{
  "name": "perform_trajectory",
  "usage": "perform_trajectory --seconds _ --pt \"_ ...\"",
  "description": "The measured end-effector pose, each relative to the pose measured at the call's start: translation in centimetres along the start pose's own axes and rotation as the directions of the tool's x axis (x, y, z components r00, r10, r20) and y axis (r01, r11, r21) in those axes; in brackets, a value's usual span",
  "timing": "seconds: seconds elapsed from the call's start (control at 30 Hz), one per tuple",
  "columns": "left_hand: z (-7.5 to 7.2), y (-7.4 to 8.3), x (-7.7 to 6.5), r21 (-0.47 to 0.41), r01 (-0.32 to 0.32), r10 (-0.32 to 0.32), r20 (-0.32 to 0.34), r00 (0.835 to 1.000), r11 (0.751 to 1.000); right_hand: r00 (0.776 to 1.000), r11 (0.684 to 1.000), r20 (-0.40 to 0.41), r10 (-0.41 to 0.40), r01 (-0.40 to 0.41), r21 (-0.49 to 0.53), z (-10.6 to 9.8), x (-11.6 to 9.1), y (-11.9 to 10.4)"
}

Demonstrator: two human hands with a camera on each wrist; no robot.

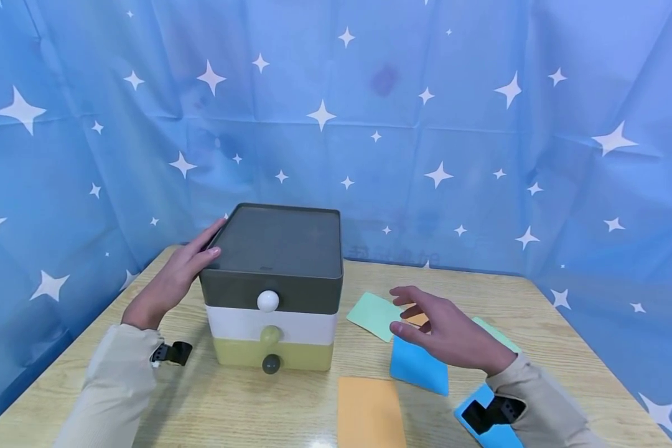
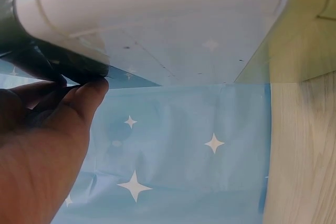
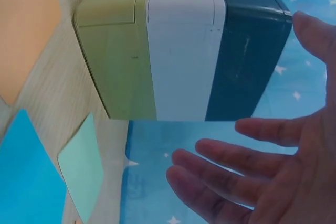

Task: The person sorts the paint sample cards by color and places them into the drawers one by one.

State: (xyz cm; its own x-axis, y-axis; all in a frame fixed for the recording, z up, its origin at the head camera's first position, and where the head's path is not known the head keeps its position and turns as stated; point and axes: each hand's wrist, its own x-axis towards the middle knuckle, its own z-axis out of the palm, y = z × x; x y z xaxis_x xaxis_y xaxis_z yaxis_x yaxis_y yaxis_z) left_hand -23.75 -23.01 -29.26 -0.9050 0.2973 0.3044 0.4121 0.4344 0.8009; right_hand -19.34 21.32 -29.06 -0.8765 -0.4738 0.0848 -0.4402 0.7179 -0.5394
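Note:
A small three-tier drawer box [image 1: 282,242] stands on the table, left of centre. Its tiers are dark grey on top, white in the middle and olive green below, each with a round knob. My left hand [image 1: 173,274] rests against the top tier's left edge, fingers mostly straight; the left wrist view shows the thumb [image 2: 92,95] at the dark tier. Off to the box's right, my right hand [image 1: 448,326] hovers over paper sheets, fingers spread and holding nothing. From the right wrist view, the palm [image 3: 294,182] faces the box's right side across a gap.
Coloured sheets lie right of the box: a mint one [image 1: 372,316], a blue one [image 1: 420,367], an orange one [image 1: 369,410] near the front, and others partly under the right hand and forearm. A blue star-patterned curtain [image 1: 381,155] hangs behind the wooden table [image 1: 291,404].

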Motion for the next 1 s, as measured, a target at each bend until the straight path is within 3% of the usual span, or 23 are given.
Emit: perform_trajectory --seconds 0.7,1.0 --pt "-0.3 0.1 0.3 0.04 -0.005 0.005 -0.01 1.0 0.999 0.994 0.997 0.101 -0.03 0.022 0.078 1.5 0.1 -0.5" --pt "-0.2 0.0 0.1 0.039 0.002 -0.001 -0.007 1.0 0.999 0.976 0.971 0.181 -0.117 0.075 0.225 1.4 0.0 -0.8"
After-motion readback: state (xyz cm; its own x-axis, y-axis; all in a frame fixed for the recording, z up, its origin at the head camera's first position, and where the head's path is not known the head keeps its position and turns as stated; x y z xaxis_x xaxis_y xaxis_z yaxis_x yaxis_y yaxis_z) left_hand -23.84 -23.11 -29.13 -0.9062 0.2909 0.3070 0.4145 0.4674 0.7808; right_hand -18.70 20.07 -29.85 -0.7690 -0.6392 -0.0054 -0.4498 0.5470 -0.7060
